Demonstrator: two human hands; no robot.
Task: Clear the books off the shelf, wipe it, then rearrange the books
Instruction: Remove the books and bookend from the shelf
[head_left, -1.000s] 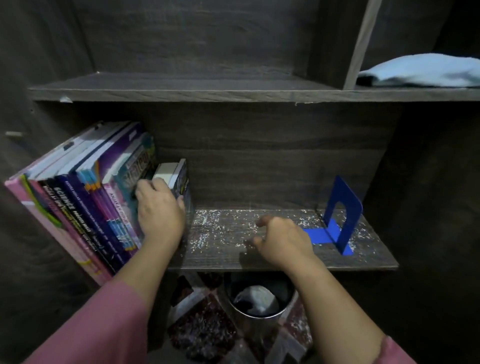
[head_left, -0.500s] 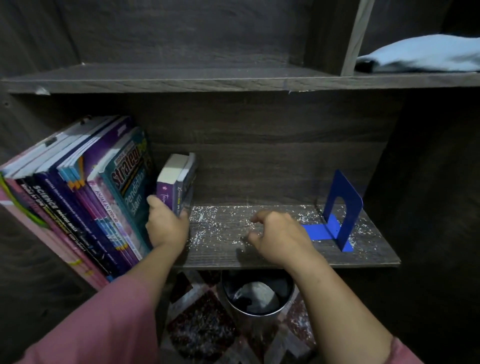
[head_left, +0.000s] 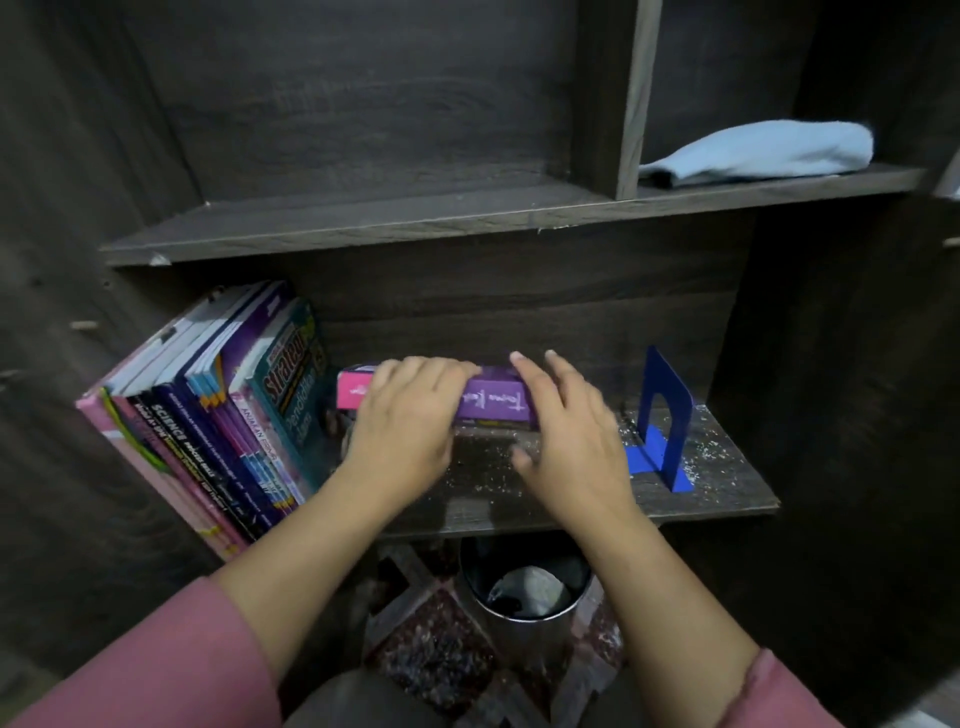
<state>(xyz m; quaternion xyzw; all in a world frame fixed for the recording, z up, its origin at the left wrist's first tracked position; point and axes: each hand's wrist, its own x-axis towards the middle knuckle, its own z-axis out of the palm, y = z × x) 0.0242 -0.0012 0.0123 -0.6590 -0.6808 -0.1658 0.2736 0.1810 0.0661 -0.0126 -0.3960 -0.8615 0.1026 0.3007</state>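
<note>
A: Where's the small purple-and-pink paperback book (head_left: 496, 408)?

B: Flat on the dusty dark wood shelf (head_left: 727, 486), left of the blue metal bookend (head_left: 670, 374), not touching. Spine faces us; long axis runs L–R, purple end toward the bookend.

A: Grips?

B: On the left hand (head_left: 410, 421) the grip's curled over the top, grasping the pink half. The right hand (head_left: 569, 436) lies on the end nearer the bookend; can't tell if it's clamped. Both on it, so prob. a two-handed pull toward us.

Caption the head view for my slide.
Left hand and right hand hold a purple book spine-out over the speckled shelf, between leaning books and a blue bookend.
</note>
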